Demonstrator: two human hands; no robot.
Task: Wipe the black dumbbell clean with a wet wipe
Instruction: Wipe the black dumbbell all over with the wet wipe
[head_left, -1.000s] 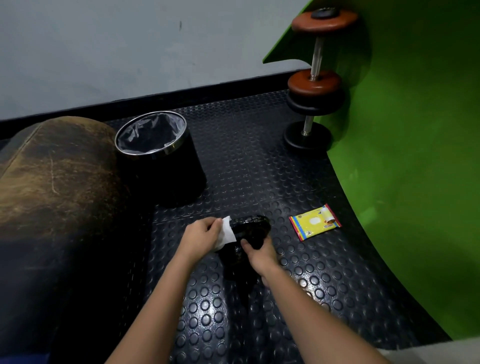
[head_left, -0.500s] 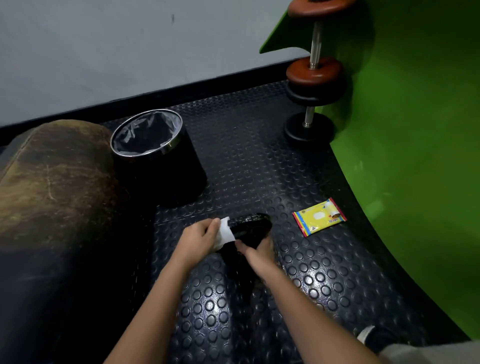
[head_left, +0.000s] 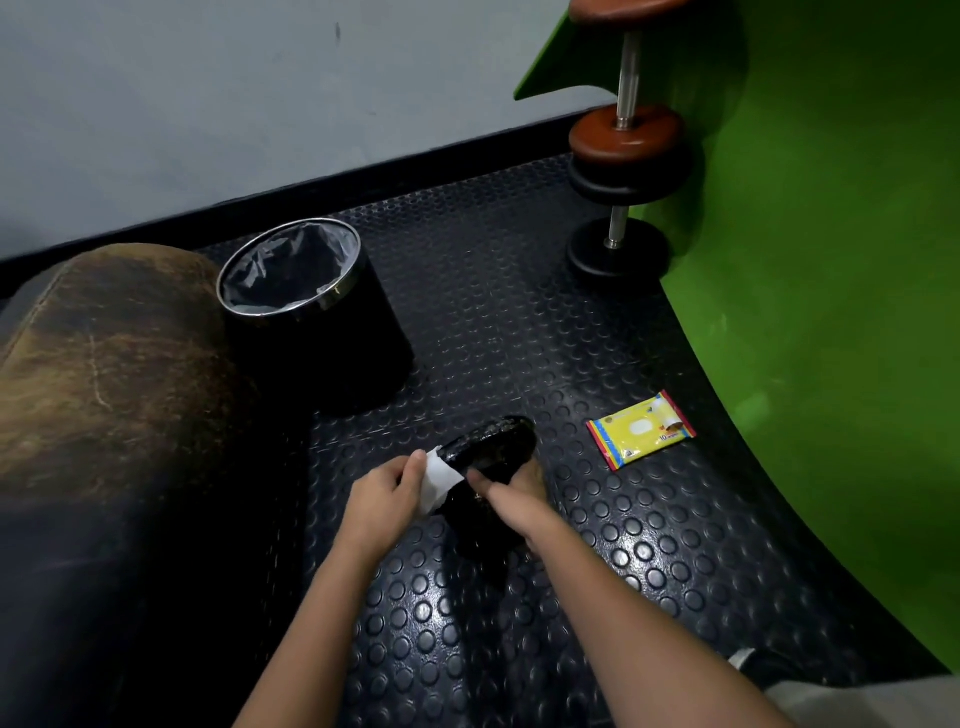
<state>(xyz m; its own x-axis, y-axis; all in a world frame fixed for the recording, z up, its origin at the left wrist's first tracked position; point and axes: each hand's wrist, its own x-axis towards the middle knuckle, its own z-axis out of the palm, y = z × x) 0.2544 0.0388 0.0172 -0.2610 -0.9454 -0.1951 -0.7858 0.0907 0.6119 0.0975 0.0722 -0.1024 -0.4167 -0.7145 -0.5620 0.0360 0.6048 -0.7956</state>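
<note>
While the right hand (head_left: 511, 493) grips the black dumbbell (head_left: 488, 452) on the floor just in front of the black bin (head_left: 311, 312), the left hand (head_left: 382, 499) pinches a white wet wipe (head_left: 436, 480) against it.

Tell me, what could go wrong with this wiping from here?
The black dumbbell is tilted up off the studded floor mat, steadied only by the right hand; it might slip or drop. The left hand pinches the wet wipe by a small part, so it may bunch up and miss spots.
</note>
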